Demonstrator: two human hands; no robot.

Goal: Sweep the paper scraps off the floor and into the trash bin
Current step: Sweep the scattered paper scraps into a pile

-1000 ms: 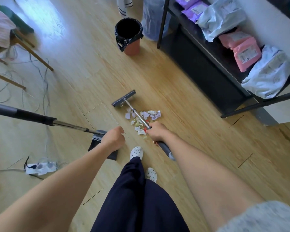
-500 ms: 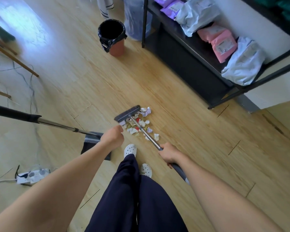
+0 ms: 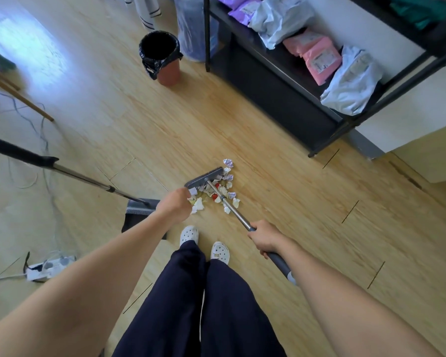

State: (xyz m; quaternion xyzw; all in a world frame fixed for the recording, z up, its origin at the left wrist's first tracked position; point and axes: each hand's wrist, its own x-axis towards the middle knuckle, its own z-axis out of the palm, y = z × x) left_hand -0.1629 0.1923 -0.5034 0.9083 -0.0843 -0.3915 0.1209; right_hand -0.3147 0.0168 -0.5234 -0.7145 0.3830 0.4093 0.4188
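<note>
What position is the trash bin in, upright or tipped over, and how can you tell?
Upright. The trash bin stands on its base on the floor, its round, black-lined mouth facing up.

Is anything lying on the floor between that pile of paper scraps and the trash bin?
Only the broom head, resting at the far edge of the paper scraps, toward the trash bin. Beyond it, bare floor; the black shelf stands off to the right.
</note>
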